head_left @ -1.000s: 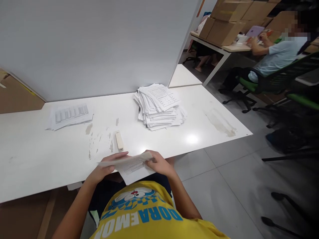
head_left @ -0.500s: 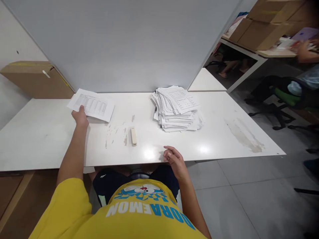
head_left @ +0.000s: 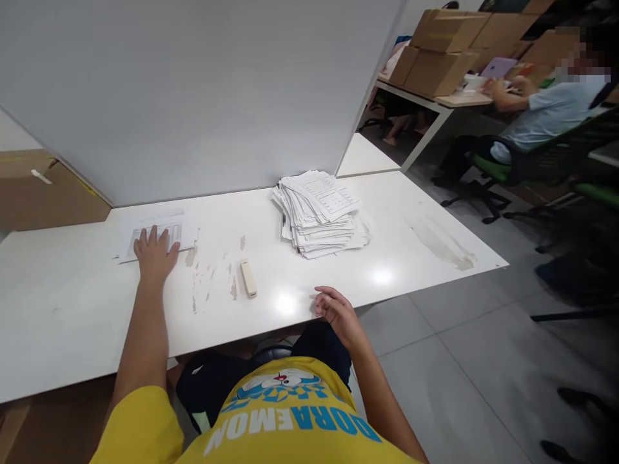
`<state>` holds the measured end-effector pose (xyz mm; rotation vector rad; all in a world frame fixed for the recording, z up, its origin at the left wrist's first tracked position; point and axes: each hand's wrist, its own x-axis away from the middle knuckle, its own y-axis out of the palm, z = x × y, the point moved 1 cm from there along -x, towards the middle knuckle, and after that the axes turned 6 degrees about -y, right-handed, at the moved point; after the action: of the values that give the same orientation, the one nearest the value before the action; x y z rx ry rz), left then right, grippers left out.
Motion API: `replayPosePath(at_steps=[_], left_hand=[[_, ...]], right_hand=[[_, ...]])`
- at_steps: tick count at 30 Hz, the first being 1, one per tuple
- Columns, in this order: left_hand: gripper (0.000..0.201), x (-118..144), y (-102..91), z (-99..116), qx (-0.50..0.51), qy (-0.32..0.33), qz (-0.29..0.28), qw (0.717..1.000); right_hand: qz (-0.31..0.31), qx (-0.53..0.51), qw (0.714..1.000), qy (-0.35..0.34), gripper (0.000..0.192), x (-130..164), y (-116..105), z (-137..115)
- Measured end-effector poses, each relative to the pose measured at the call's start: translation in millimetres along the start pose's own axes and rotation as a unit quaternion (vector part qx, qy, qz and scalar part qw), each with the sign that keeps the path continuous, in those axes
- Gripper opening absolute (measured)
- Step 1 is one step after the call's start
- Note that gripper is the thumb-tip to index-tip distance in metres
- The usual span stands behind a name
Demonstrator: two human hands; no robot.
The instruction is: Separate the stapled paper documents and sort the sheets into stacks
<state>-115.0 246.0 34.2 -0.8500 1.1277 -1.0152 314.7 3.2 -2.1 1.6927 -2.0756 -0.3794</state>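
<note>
My left hand lies flat with spread fingers on printed paper at the left of the white table. The paper rests on the tabletop, partly covered by the fingers. By the front edge hovers my right hand, its fingers loosely bent and the index finger stretched out, with nothing visible in them. Between the hands is a narrow cream-coloured bar, possibly a stapler. A thick, uneven stack of printed sheets stands beyond my right hand, near the back panel.
A grey panel rises along the back of the white table. A cardboard box sits at the left rear. Dried smears mark the tabletop. At the right, a seated person works at another desk with several cardboard boxes.
My left hand has put the lifted paper down on the table and opened out flat over it. My right hand has hardly moved. The view has turned to the right.
</note>
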Motion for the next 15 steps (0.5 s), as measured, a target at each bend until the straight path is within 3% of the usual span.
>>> replayPosePath(at_steps=[3, 5, 7, 9, 11, 13, 15], left_hand=[[0.056, -7, 7.0, -4, -0.001, 0.001, 0.014, 1.000], [0.053, -8, 8.2, -6, 0.013, 0.007, 0.045, 0.999], [0.048, -7, 8.2, -6, 0.034, 0.012, 0.071, 0.997], [0.042, -5, 8.4, -6, 0.060, 0.014, 0.076, 0.995], [0.037, -3, 9.0, -5, 0.081, 0.019, 0.078, 0.994], [0.034, -3, 9.5, -5, 0.095, 0.026, 0.085, 0.991], [0.032, -4, 10.0, -5, 0.106, 0.035, 0.095, 0.989]], right_hand=[[0.009, 0.104, 0.993, -0.048, 0.029, -10, -4, -6], [0.030, 0.227, 0.965, -0.128, 0.026, -30, -8, -21], [0.056, 0.364, 0.901, -0.230, 0.025, -61, -10, -44], [0.073, 0.488, 0.811, -0.315, 0.028, -102, -12, -69], [0.091, 0.590, 0.732, -0.328, 0.041, -147, -15, -89], [0.092, 0.657, 0.691, -0.287, 0.052, -184, -20, -101], [0.079, 0.689, 0.677, -0.247, 0.054, -207, -24, -106]])
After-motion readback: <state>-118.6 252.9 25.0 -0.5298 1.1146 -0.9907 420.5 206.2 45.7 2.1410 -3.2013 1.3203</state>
